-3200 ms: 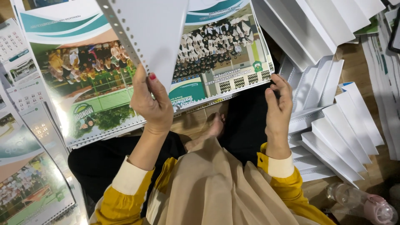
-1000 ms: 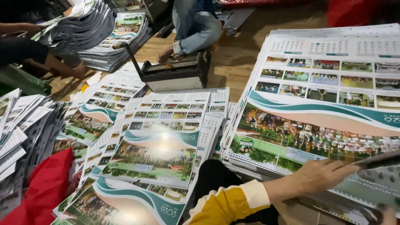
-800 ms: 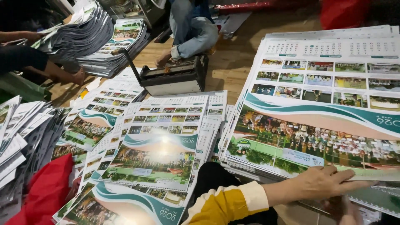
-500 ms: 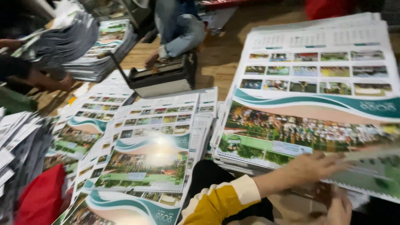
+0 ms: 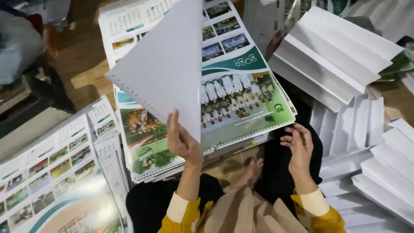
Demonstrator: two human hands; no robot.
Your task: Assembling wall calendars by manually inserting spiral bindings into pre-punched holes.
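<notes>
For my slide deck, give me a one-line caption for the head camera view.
Left hand lifts a blank punched sheet over a calendar stack; right hand touches its lower edge.

Our left hand [image 5: 183, 142] is raised, thumb up and fingers pinched closed. Our right hand [image 5: 299, 149] hovers with fingers loosely curled, palm turned inward; both forearms angle upward.

We see a matt white paper sheet [image 5: 166, 73] with a punched edge, its surface smooth and plain. Under it the printed calendar pages [image 5: 241, 108] are glossy coated paper that catches the light. The white folded sheets [image 5: 340, 56] look like stiff matt card. Our yellow sleeves [image 5: 189, 218] are soft cloth. The floor [image 5: 84, 77] shows bare wood.
</notes>
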